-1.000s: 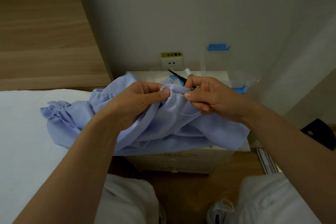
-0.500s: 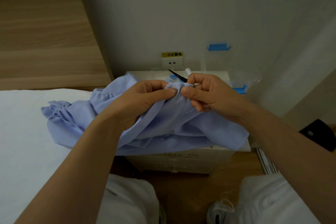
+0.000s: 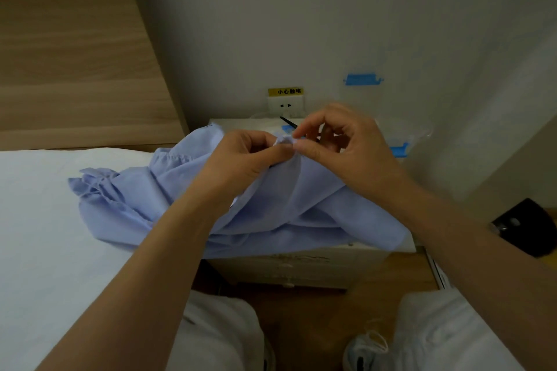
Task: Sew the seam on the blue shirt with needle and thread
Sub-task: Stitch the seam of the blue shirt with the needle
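Two hands are working one gathered fold of the shirt [image 3: 180, 202], which is draping from the bed [image 3: 45, 235] across the surface [image 3: 301, 256]. Left hand [image 3: 244, 159] is pinching the fold tight between thumb and forefinger. Right hand [image 3: 340, 144] is closing thumb and forefinger at the fold's edge, other fingers lifting; needle and thread are too small to see, so what that grip holds cannot be told. Risks: fold slipping, stitch wandering off the seam, left fingertip being pricked.
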Demonstrator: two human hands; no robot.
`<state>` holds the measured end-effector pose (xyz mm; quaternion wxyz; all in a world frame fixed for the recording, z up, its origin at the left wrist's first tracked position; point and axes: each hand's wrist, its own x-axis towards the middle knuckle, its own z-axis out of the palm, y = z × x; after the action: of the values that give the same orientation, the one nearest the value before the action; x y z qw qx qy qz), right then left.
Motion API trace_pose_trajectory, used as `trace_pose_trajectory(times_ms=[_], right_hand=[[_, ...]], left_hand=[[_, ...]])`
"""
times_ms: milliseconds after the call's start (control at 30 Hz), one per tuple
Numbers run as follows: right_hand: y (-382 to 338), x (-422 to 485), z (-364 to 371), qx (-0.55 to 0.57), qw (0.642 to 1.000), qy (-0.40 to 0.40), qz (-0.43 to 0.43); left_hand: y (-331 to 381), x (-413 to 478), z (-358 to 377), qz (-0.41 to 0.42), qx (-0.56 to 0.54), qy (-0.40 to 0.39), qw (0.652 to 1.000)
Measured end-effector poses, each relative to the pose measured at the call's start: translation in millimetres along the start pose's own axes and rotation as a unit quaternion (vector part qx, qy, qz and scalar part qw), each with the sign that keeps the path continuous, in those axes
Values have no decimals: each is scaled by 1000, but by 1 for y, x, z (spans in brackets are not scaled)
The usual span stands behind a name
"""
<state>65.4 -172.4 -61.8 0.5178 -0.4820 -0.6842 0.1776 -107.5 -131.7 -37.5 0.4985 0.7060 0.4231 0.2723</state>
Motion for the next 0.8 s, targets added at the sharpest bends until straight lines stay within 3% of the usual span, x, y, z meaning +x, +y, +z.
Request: trace_pose_trajectory(times_ms=[233,433,800], right_hand=[[-1,0,6,-23,996,-31,-79],[-4,-2,8,19,997,12,-71],[-2,-9,20,18,997,11,-68]], left_hand=[[-7,3,5,-24,49,18,998],[-6,5,5,-22,44,32,998],[-9,4,7,11,90,41,995]])
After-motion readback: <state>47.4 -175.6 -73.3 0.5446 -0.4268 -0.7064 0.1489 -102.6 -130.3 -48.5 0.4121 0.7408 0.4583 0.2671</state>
